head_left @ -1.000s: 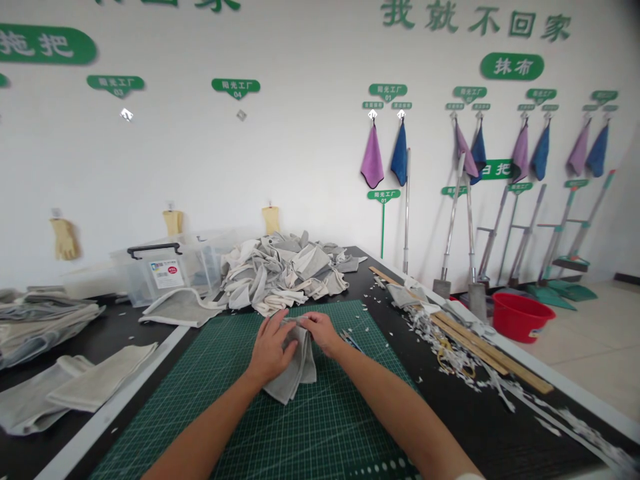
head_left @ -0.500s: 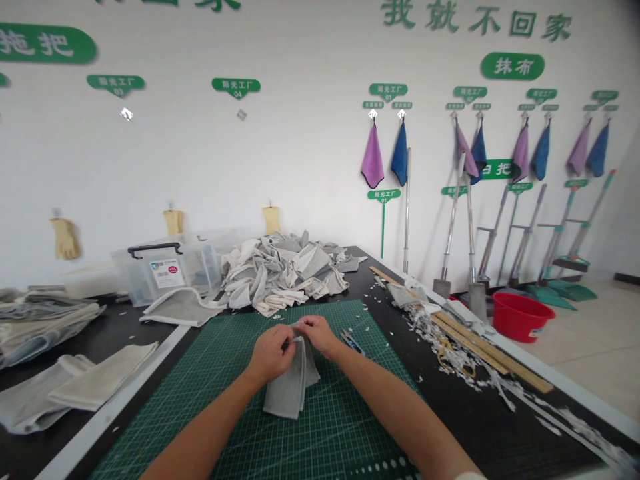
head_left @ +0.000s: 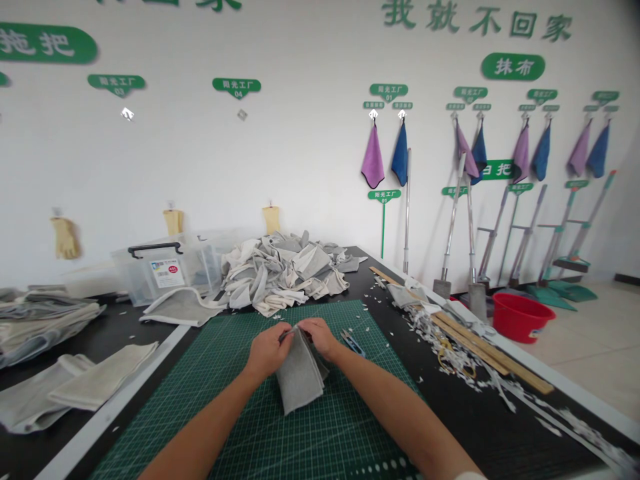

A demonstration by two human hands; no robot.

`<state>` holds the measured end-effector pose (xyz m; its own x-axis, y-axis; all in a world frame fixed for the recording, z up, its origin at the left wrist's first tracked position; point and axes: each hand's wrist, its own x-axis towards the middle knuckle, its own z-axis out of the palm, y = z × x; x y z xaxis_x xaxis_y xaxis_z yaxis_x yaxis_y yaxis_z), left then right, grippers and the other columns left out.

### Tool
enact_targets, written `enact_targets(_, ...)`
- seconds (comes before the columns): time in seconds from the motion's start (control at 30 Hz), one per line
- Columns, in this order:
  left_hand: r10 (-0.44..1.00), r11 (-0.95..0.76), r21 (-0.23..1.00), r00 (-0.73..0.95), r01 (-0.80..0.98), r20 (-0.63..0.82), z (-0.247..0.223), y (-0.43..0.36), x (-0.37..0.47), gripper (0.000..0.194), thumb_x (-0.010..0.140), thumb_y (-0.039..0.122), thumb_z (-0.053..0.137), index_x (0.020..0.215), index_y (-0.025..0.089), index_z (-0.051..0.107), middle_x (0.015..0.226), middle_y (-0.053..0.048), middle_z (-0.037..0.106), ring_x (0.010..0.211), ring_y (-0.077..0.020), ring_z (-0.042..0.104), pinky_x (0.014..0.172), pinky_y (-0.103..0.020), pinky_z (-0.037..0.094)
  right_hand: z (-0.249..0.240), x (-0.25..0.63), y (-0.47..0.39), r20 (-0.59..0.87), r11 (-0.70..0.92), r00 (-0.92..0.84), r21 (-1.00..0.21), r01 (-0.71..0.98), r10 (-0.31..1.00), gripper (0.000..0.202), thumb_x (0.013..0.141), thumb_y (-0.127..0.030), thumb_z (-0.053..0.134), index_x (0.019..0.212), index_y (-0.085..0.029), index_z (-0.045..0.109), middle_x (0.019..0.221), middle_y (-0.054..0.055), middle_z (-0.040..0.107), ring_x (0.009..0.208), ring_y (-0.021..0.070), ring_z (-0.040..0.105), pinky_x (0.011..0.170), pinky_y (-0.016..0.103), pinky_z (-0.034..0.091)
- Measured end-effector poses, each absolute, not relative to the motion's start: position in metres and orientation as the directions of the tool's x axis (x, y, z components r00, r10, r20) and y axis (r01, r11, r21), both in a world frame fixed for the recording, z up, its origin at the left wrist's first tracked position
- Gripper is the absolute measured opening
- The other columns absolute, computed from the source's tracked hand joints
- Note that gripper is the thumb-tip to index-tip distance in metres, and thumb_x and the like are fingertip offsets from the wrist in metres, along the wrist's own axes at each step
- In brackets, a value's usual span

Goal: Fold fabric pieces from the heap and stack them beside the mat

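Both hands hold one folded grey cloth piece (head_left: 299, 377) by its top edge over the green cutting mat (head_left: 235, 413). My left hand (head_left: 267, 351) pinches the top left corner. My right hand (head_left: 319, 337) grips the top right part, fingers curled over the edge. The cloth hangs down from the hands and its lower end rests on the mat. A pair of blue-handled scissors (head_left: 353, 342) lies on the mat just right of my right hand.
A heap of grey and white cloth pieces (head_left: 283, 270) lies beyond the mat. A clear plastic box (head_left: 165, 270) stands at the back left, folded cloths (head_left: 75, 387) at the left. Wooden rulers (head_left: 475, 343) and cloth trimmings line the right edge. A red basin (head_left: 520, 317) sits on the floor.
The cloth has been drawn together at the top and turned, its flat face now toward me. Both hands shifted slightly nearer and right.
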<state>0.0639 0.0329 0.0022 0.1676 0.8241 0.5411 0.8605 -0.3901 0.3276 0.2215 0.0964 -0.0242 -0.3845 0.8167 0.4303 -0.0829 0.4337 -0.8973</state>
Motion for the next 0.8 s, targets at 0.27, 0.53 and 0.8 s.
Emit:
enact_targets(0.27, 0.813, -0.417, 0.354, 0.170, 0.837, 0.556, -0.001, 0.036, 0.063, 0.019, 0.083, 0.029, 0.043, 0.091, 0.023, 0.060, 0.080, -0.001, 0.063, 0.077, -0.0150, 0.058, 0.071, -0.025, 0.040, -0.024, 0.221, 0.095, 0.467, 0.511, -0.420, -0.860, -0.010, 0.778, 0.028, 0.074, -0.041, 0.056, 0.069, -0.015, 0.066, 0.057, -0.002, 0.051, 0.055, 0.0101, 0.041, 0.054, 0.021, 0.031)
enact_targets(0.53, 0.745, -0.455, 0.287, 0.183, 0.843, 0.641, -0.004, 0.041, 0.061, 0.014, 0.079, 0.026, 0.049, 0.086, 0.021, 0.061, 0.086, -0.004, 0.062, 0.085, -0.0173, 0.056, 0.077, -0.029, 0.042, -0.026, 0.218, 0.101, 0.496, 0.585, -0.421, -0.803, 0.109, 0.759, 0.023, 0.074, -0.034, 0.057, 0.062, -0.016, 0.063, 0.054, -0.003, 0.051, 0.054, 0.0102, 0.041, 0.052, 0.021, 0.029)
enact_targets(0.8, 0.835, -0.478, 0.414, 0.254, 0.775, 0.489, -0.007, 0.048, 0.042, 0.022, 0.076, 0.033, 0.052, 0.084, 0.019, 0.066, 0.106, -0.007, 0.061, 0.100, -0.0209, 0.053, 0.089, -0.034, 0.039, -0.010, 0.227, 0.099, 0.535, 0.626, -0.395, -0.765, 0.149, 0.747, 0.021, 0.078, -0.031, 0.052, 0.066, -0.017, 0.062, 0.059, -0.002, 0.053, 0.059, 0.0115, 0.044, 0.055, 0.021, 0.030)
